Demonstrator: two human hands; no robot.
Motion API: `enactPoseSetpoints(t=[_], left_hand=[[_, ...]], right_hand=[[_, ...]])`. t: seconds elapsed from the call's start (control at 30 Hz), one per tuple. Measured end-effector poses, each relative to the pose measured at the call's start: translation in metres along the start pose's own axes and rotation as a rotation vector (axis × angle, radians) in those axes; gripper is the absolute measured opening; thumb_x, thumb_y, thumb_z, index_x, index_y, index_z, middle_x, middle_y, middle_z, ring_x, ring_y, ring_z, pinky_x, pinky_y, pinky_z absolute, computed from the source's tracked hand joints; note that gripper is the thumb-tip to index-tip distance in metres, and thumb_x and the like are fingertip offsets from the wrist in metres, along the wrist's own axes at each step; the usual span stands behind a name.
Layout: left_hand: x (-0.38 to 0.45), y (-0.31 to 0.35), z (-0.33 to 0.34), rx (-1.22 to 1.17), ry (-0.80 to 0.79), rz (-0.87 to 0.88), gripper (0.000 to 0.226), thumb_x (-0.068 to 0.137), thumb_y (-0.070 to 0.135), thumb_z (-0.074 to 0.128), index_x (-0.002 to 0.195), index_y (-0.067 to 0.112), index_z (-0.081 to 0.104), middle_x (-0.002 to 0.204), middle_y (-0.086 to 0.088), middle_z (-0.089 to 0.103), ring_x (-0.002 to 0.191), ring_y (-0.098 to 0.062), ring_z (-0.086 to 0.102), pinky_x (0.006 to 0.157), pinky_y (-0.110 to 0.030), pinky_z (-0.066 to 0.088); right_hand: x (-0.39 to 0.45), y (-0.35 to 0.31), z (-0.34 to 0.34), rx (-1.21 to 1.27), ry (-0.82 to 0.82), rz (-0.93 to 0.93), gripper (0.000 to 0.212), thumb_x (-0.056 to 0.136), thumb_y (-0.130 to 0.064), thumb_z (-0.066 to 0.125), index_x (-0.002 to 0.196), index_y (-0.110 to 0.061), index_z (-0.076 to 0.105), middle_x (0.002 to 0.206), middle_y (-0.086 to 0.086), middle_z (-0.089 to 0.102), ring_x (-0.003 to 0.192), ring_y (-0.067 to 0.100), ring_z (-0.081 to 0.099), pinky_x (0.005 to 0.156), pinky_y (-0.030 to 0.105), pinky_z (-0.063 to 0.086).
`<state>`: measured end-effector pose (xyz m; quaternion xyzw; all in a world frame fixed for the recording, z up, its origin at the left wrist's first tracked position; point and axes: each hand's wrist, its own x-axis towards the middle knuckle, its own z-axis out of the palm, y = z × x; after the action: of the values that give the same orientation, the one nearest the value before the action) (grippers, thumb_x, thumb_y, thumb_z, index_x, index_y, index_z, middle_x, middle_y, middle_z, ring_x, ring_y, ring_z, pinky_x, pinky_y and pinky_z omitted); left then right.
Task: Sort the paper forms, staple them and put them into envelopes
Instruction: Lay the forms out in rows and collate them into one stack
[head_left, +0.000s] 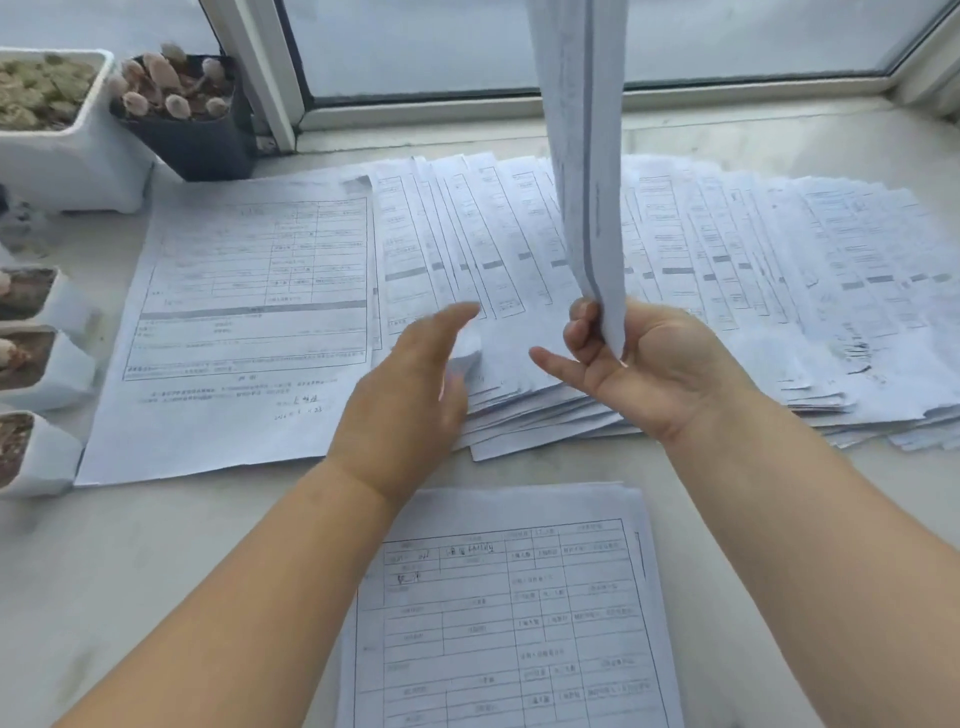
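Printed paper forms cover the pale windowsill. My right hand (639, 358) pinches the lower edge of a few forms (584, 156) held upright, edge-on to the camera. My left hand (410, 384) hovers with relaxed fingers over the near corner of a fanned spread of forms (727, 270), fingertips at a curled sheet corner. A single form (244, 322) lies flat to the left of the fan. Another small stack of forms (509, 613) lies close to me between my forearms.
Plant pots line the left: a white one (67, 150), a black one with cacti (192, 130), and three small white ones (41, 374) along the edge. The window frame (467, 101) runs behind the papers. Bare sill (156, 571) shows at the lower left.
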<state>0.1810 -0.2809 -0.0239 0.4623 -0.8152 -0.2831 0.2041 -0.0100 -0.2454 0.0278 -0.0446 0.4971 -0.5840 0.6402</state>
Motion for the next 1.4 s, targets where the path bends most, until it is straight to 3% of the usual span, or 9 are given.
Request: enactPoseSetpoints(t=[0.17, 0.4, 0.7, 0.83, 0.93, 1.03, 1.13, 1.23, 1.4], left_hand=[[0.001, -0.003, 0.015, 0.159, 0.025, 0.113, 0.026, 0.087, 0.027, 0.042, 0.092, 0.017, 0.065, 0.132, -0.007, 0.055, 0.085, -0.027, 0.066, 0.056, -0.034, 0.051], [0.000, -0.003, 0.021, 0.172, 0.086, 0.016, 0.026, 0.080, 0.031, 0.074, 0.096, 0.015, 0.061, 0.114, 0.002, 0.057, 0.084, -0.023, 0.060, 0.063, -0.027, 0.041], [0.001, -0.005, 0.027, 0.055, 0.275, 0.041, 0.015, 0.084, 0.028, 0.054, 0.088, 0.015, 0.061, 0.100, 0.006, 0.059, 0.083, -0.011, 0.053, 0.060, -0.032, 0.050], [-0.002, -0.001, 0.028, -0.073, 0.394, -0.064, 0.024, 0.087, 0.012, 0.053, 0.108, 0.023, 0.049, 0.090, 0.014, 0.051, 0.079, -0.011, 0.051, 0.065, -0.027, 0.042], [-0.001, 0.002, 0.027, -0.064, 0.335, 0.010, 0.047, 0.086, 0.004, 0.047, 0.125, 0.030, 0.046, 0.121, 0.009, 0.055, 0.101, -0.013, 0.055, 0.078, -0.030, 0.051], [0.000, 0.001, 0.029, 0.116, 0.248, 0.031, 0.025, 0.085, 0.034, 0.053, 0.106, 0.024, 0.063, 0.121, 0.002, 0.060, 0.095, -0.021, 0.060, 0.067, -0.035, 0.055], [-0.002, 0.002, 0.033, 0.178, 0.187, 0.020, 0.039, 0.079, 0.050, 0.058, 0.104, 0.021, 0.064, 0.113, 0.003, 0.060, 0.096, -0.020, 0.058, 0.069, -0.025, 0.044], [-0.002, 0.003, 0.034, 0.178, 0.268, 0.023, 0.033, 0.081, 0.022, 0.060, 0.113, 0.017, 0.060, 0.109, 0.000, 0.062, 0.093, -0.024, 0.058, 0.067, -0.023, 0.039], [-0.001, -0.006, 0.030, 0.205, 0.316, -0.043, 0.082, 0.068, -0.006, 0.053, 0.145, 0.014, 0.033, 0.123, -0.012, 0.059, 0.105, -0.030, 0.052, 0.091, -0.036, 0.041]], right_hand=[[0.028, 0.006, -0.003, -0.150, -0.016, 0.067, 0.023, 0.095, 0.000, 0.045, 0.109, -0.013, 0.057, 0.065, -0.002, 0.058, 0.057, 0.011, 0.060, 0.093, 0.060, 0.046], [0.040, 0.000, 0.000, -0.259, -0.089, 0.140, 0.021, 0.093, 0.001, 0.046, 0.103, -0.013, 0.058, 0.066, -0.002, 0.057, 0.060, 0.012, 0.059, 0.090, 0.056, 0.051], [0.053, -0.004, 0.011, -0.188, -0.149, 0.154, 0.024, 0.094, 0.002, 0.045, 0.110, -0.011, 0.058, 0.064, 0.000, 0.058, 0.056, 0.013, 0.060, 0.086, 0.052, 0.055], [0.048, -0.013, 0.005, -0.277, -0.092, 0.104, 0.021, 0.091, 0.003, 0.047, 0.096, -0.013, 0.060, 0.063, -0.002, 0.057, 0.056, 0.012, 0.060, 0.094, 0.054, 0.049], [0.043, -0.017, 0.000, -0.332, -0.049, 0.100, 0.021, 0.091, 0.003, 0.049, 0.086, -0.014, 0.061, 0.061, -0.002, 0.057, 0.056, 0.012, 0.061, 0.094, 0.056, 0.046], [0.042, -0.011, 0.004, -0.345, -0.087, 0.150, 0.021, 0.092, 0.002, 0.049, 0.082, -0.014, 0.059, 0.061, -0.002, 0.057, 0.056, 0.012, 0.060, 0.092, 0.057, 0.049], [0.043, -0.009, 0.012, -0.290, -0.129, 0.159, 0.022, 0.089, 0.006, 0.047, 0.087, -0.011, 0.061, 0.062, 0.000, 0.057, 0.055, 0.013, 0.058, 0.087, 0.050, 0.055], [0.045, -0.011, 0.018, -0.200, -0.144, 0.134, 0.026, 0.091, 0.007, 0.045, 0.105, -0.007, 0.061, 0.063, 0.001, 0.057, 0.054, 0.014, 0.058, 0.079, 0.045, 0.059], [0.044, -0.026, 0.013, -0.246, -0.069, 0.024, 0.021, 0.093, 0.007, 0.045, 0.097, -0.005, 0.061, 0.062, 0.001, 0.058, 0.052, 0.011, 0.057, 0.071, 0.034, 0.061]])
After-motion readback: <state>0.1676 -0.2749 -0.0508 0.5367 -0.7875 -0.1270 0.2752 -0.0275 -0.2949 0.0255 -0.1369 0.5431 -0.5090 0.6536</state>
